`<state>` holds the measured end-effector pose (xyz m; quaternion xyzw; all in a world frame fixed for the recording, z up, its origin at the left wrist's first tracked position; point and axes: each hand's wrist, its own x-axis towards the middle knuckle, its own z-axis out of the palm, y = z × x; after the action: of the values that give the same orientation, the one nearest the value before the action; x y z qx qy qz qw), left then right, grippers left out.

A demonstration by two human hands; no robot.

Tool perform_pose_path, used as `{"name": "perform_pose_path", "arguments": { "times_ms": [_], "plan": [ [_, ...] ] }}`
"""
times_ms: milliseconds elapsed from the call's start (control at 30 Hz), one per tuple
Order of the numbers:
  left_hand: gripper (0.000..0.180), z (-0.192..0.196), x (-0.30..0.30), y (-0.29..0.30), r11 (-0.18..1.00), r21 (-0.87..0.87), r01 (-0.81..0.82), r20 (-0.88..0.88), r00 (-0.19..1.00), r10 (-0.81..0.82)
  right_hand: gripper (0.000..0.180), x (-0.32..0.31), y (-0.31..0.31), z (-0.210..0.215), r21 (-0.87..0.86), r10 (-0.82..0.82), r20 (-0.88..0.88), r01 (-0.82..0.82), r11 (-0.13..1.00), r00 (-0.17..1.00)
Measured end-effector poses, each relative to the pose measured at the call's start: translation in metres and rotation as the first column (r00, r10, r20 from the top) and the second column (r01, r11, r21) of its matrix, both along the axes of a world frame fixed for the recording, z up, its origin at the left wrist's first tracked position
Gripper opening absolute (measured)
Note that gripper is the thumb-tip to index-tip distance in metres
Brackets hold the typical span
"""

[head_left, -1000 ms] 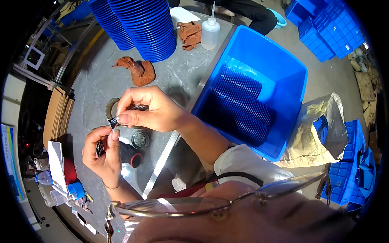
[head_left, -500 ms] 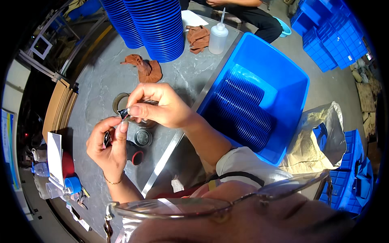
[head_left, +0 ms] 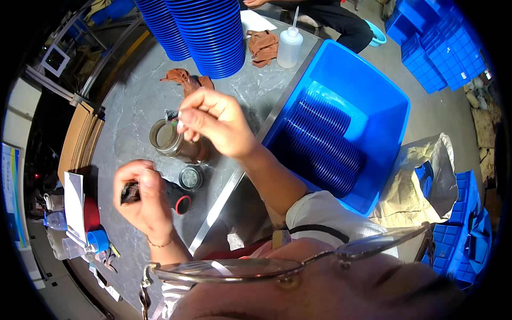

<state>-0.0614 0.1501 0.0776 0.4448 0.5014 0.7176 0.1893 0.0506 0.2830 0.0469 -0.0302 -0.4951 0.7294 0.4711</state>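
Observation:
My right hand [head_left: 220, 121] is closed in a pinch above the glass jar [head_left: 184, 150]. A small dark patterned piece [head_left: 171, 114], like a wrapper, shows at its fingertips; part of it is hidden. The jar's open mouth faces up and to the left. Lower left, my left hand [head_left: 149, 205] is curled round a dark crumpled thing [head_left: 129, 193] whose kind I cannot make out. Between the hands and the table edge lies a round lid [head_left: 190, 178]. Beside it is a dark cylinder with a red rim [head_left: 183, 205], partly behind my left hand.
Tall stacks of blue ribbed discs [head_left: 216, 40] stand at the back, near brown cloths [head_left: 263, 48] and a squeeze bottle [head_left: 289, 49]. A blue bin [head_left: 373, 101] holding rows of discs is at the right. Cardboard sheets [head_left: 80, 138] stand left; another person sits beyond the table.
My hands have come apart. The right has risen slightly with the small dark piece, while the left has dropped a little with the crumpled thing. The jar's mouth is now more exposed.

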Motion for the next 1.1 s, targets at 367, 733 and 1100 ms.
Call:
{"name": "perform_pose_path", "arguments": {
  "times_ms": [367, 733, 1100],
  "plan": [
    [0.032, 0.019, 0.074, 0.004, 0.175, 0.155, 0.972, 0.577, 0.054, -0.815, 0.015, -0.004, 0.041, -0.02, -0.286, -0.373, -0.015, 0.354, 0.891, 0.928],
    [0.017, 0.014, 0.078, 0.01, 0.563, 0.023, 0.826, 0.78, 0.337, -0.527, 0.018, -0.013, 0.037, -0.031, -0.233, -0.256, -0.078, 0.232, 0.944, 0.963],
    [0.015, 0.013, 0.069, 0.015, 0.617, -0.044, 0.786, 0.739, 0.441, -0.509, 0.017, -0.015, 0.038, -0.032, -0.227, -0.227, -0.091, 0.202, 0.953, 0.97]
  ]
}}
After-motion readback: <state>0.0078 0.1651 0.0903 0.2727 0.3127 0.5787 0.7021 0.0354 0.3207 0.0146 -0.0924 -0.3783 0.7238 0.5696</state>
